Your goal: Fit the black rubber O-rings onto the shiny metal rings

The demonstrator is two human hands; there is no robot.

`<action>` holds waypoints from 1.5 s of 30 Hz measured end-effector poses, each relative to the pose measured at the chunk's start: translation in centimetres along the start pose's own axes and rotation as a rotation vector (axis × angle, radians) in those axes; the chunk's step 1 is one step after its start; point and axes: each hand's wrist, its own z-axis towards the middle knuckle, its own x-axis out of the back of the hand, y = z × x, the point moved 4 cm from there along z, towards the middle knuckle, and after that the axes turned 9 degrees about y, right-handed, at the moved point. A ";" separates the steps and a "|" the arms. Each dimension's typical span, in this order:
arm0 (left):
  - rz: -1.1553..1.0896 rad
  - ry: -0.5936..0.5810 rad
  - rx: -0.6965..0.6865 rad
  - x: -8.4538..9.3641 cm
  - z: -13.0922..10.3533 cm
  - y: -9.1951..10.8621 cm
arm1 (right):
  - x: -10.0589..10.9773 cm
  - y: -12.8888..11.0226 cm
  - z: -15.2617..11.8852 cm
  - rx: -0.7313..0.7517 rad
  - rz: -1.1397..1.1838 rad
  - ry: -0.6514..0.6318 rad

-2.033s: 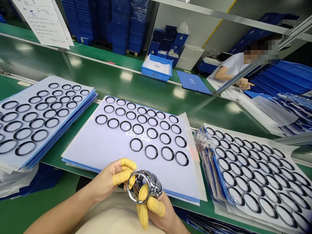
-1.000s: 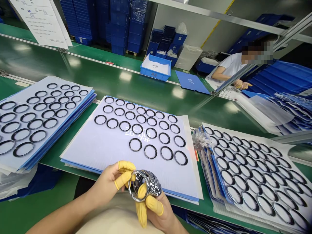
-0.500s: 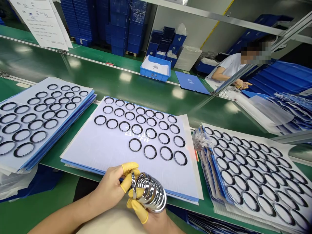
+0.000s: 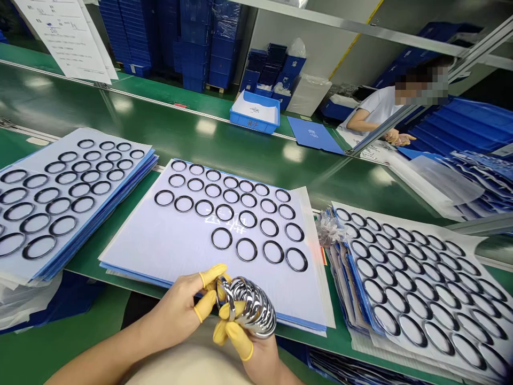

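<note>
Yellow finger covers are on both my hands. My right hand (image 4: pixel 250 342) is closed round a row of shiny metal rings (image 4: pixel 256 307), above the near edge of the middle sheet. At the left end of that row, my left hand (image 4: pixel 188 299) pinches a ring (image 4: pixel 227 298) between thumb and fingers; a yellow-covered right finger touches it too. Dark-rimmed rings (image 4: pixel 222 238) lie in rows on the white sheet (image 4: pixel 160 243) of the middle stack, mostly toward its back and right.
Stacks with ringed sheets stand at left (image 4: pixel 102 200) and right (image 4: pixel 363 305). Crumpled clear plastic (image 4: pixel 331 229) lies between the middle and right stacks. Beyond are a blue tray (image 4: pixel 254 124), a metal rail (image 4: pixel 401 120) and a seated person (image 4: pixel 371 115).
The held rings have shifted and spread slightly at the left end. My left fingers have tilted a ring there, and my right thumb has moved a little right.
</note>
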 end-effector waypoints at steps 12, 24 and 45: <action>-0.052 0.014 0.049 0.4 0.3 0.4 | -0.4 -0.4 0.4 -0.117 0.209 -0.092; -0.081 -0.314 -0.122 0.0 1.9 2.1 | -1.8 -3.5 0.8 -0.079 -0.169 -0.429; 0.041 -0.247 -0.271 -0.3 2.7 4.0 | -1.5 -3.7 1.0 0.033 -0.367 -0.451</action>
